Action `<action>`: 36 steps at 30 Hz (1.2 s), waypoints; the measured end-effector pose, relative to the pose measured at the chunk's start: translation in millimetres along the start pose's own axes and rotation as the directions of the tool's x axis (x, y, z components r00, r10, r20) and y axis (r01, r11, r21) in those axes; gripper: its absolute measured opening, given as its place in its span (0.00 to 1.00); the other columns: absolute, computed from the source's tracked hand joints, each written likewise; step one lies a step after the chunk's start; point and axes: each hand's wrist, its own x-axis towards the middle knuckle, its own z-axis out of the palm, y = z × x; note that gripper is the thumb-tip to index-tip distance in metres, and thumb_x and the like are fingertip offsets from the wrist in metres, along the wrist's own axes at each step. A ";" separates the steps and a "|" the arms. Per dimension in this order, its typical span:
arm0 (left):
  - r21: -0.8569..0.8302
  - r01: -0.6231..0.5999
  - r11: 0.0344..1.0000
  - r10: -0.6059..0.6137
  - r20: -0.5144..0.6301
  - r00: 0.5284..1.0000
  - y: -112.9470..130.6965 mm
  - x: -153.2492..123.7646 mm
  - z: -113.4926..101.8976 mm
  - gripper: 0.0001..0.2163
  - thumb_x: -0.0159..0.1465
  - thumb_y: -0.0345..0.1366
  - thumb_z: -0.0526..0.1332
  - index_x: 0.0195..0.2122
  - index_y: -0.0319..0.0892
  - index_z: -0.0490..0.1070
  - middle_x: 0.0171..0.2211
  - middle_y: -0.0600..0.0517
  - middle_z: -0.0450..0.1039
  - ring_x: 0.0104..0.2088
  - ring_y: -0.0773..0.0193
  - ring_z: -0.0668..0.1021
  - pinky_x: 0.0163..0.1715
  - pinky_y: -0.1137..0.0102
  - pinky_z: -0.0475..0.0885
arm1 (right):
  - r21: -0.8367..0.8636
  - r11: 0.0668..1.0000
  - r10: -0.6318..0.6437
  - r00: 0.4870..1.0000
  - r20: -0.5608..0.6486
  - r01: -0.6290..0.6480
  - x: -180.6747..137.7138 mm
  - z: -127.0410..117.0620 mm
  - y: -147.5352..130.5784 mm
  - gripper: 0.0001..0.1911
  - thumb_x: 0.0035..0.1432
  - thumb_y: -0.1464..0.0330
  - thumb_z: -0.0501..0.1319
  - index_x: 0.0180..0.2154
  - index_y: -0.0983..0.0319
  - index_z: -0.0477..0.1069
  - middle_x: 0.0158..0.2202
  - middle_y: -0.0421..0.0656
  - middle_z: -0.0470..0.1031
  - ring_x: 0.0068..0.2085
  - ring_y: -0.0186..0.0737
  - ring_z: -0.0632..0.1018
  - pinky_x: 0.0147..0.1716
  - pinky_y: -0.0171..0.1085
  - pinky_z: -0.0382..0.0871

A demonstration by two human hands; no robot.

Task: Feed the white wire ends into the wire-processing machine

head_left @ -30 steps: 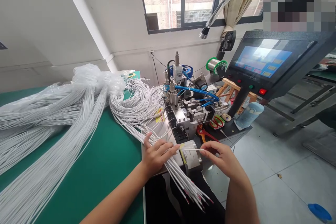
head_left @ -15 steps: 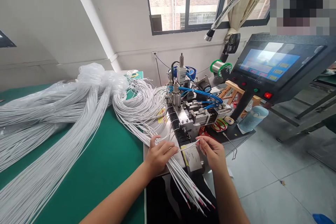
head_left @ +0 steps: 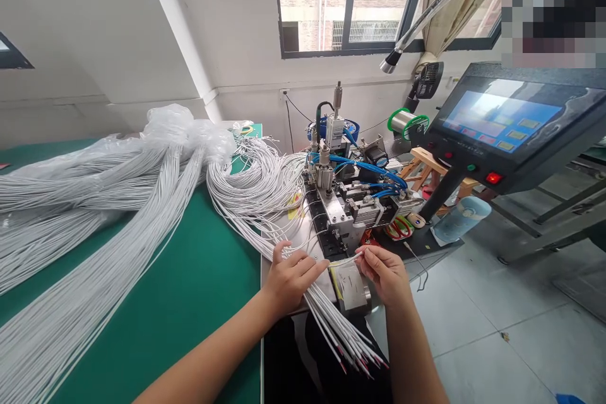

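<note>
My left hand point(head_left: 291, 274) rests on a bundle of thin white wires point(head_left: 331, 322) at the bench edge, its fingers pinching one white wire point(head_left: 343, 262). My right hand point(head_left: 386, 271) pinches the other end of that same wire, just in front of the small metal machine point(head_left: 348, 211) with blue air hoses. The bundle's red-tipped ends point(head_left: 362, 363) hang over the bench edge toward me. A small metal block with a yellow label point(head_left: 350, 284) sits between my hands.
Large heaps of white wires point(head_left: 95, 214), some in clear plastic, cover the green bench point(head_left: 199, 278). A touch-screen control panel point(head_left: 502, 123) with red and green buttons stands at the right. A solder spool point(head_left: 404, 121), scissors point(head_left: 398, 227) and a window lie behind.
My right hand has moved left and forward with the wire end, from beside the bench edge up to the front of the machine. My left hand has stayed on the bundle.
</note>
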 end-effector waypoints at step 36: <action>0.147 0.184 0.972 -0.188 0.014 0.982 3.5 -3.1 10.4 0.13 0.59 0.24 0.54 0.40 0.45 0.73 0.30 0.52 0.74 0.38 0.59 0.74 0.55 0.52 0.51 | -0.439 0.898 0.043 0.997 0.066 -0.010 33.4 -11.1 18.1 0.22 0.51 0.51 0.63 0.24 0.63 0.66 0.21 0.37 0.63 0.25 0.34 0.63 0.24 0.33 0.57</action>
